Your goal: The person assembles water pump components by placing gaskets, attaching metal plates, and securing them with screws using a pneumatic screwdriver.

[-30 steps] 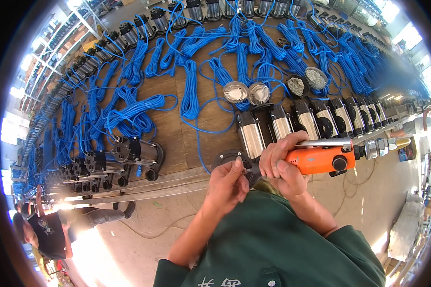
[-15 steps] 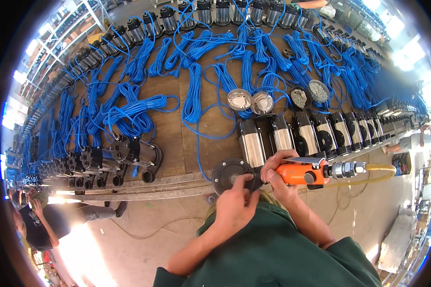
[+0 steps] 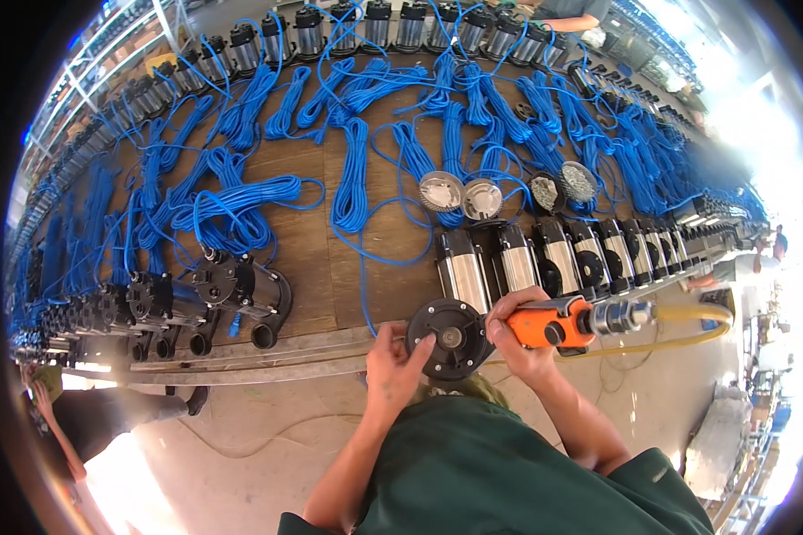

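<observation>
My left hand (image 3: 393,367) grips the left rim of a round black pump end piece (image 3: 455,357), thumb on its face and the other fingers behind. Several bright screw heads sit around that face, and a metal shaft end shows at its centre. Wrapped round an orange air-powered driver (image 3: 544,328) is my right hand (image 3: 519,343), at the right side of the end piece. The driver's front end is hidden behind the hand and the rim. From its metal coupling a yellow hose (image 3: 709,316) loops off to the right.
Silver-and-black pump bodies (image 3: 464,272) lie in a row at the bench's near edge, with more at the left (image 3: 241,290) and far side. Blue cable bundles (image 3: 352,169) cover the wooden bench (image 3: 312,254). Small metal dishes (image 3: 441,191) hold parts. Another person (image 3: 107,415) is at the lower left.
My left hand has shifted from the middle of the black end piece to its left rim. The end piece now faces me more squarely, and the driver has moved slightly left.
</observation>
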